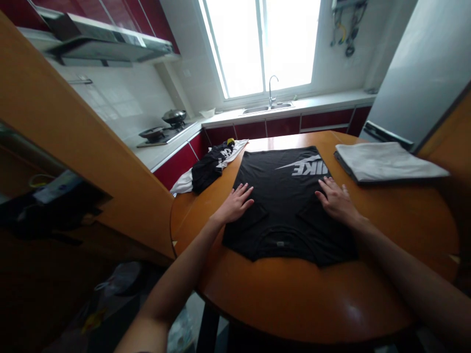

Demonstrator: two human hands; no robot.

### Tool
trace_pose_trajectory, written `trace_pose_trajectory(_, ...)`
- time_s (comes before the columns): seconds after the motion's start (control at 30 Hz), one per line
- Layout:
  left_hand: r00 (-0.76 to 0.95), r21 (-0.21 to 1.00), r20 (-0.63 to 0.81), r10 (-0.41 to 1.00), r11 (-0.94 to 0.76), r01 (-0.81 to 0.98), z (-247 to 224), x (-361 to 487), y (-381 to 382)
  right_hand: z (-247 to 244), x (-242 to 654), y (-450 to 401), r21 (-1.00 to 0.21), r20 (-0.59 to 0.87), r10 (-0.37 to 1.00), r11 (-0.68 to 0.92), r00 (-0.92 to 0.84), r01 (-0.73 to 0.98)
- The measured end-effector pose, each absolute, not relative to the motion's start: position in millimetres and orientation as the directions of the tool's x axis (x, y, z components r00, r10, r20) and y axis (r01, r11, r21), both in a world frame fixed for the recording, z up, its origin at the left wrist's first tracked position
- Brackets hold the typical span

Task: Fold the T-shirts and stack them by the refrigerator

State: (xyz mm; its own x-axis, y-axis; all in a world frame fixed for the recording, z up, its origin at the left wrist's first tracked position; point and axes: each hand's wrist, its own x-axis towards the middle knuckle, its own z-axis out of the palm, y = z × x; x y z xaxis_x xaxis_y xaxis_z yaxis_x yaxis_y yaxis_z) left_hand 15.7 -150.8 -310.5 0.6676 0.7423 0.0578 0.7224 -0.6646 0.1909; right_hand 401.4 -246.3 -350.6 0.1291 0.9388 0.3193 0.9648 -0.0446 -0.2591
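step: likely flattening black T-shirt [281, 201] | left hand [235, 203], right hand [337, 200]: spread, gripping nothing | next: needs even edge control

at twelve o'clock, a bright window [263, 49] is framed by pale wall, with a sink [256, 110] and tap [270, 93] set into the counter [327, 99] below it. red cabinets [283, 126] are fitted under the counter. at ten o'clock, a wok [174, 116] and a pan [151, 133] are held on the stove [170, 136], and a hood [110, 49] is mounted above. at two o'clock, a fridge [423, 73] is seen. at eight o'clock, a plastic bag [125, 277] is partly lost in shadow.
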Motion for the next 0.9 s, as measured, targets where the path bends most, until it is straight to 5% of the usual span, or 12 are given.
trace_pose_trajectory(0.23,0.654,0.194,-0.037,0.755,-0.637,0.746,-328.6,19.6,-169.3,-370.0,398.6,-242.6,-0.288,0.172,0.979,-0.058,0.111,0.956)
trace_pose_trajectory(0.47,0.516,0.324,0.239,0.823,-0.568,0.757,-328.9,-4.8,-131.7,-338.0,446.2,-233.4,-0.641,0.502,0.738,-0.033,0.451,0.767)
trace_pose_trajectory(0.63,0.435,0.322,0.209,0.876,-0.482,0.815,-354.3,-27.8,-95.4,-333.2,492.4,-235.6,-0.83,0.442,0.561,-0.04,0.7,0.557)
trace_pose_trajectory(0.77,0.438,0.274,0.106,0.892,-0.45,0.85,-363.2,-34.7,-88.6,-338.1,493.5,-236.9,-0.843,0.4,0.638,-0.024,0.657,0.537)
trace_pose_trajectory(0.9,0.443,0.291,0.218,0.87,-0.491,0.821,-357.5,-33.5,-91.7,-332.5,468.6,-239.2,-0.745,0.463,0.732,0.016,0.5,0.667)
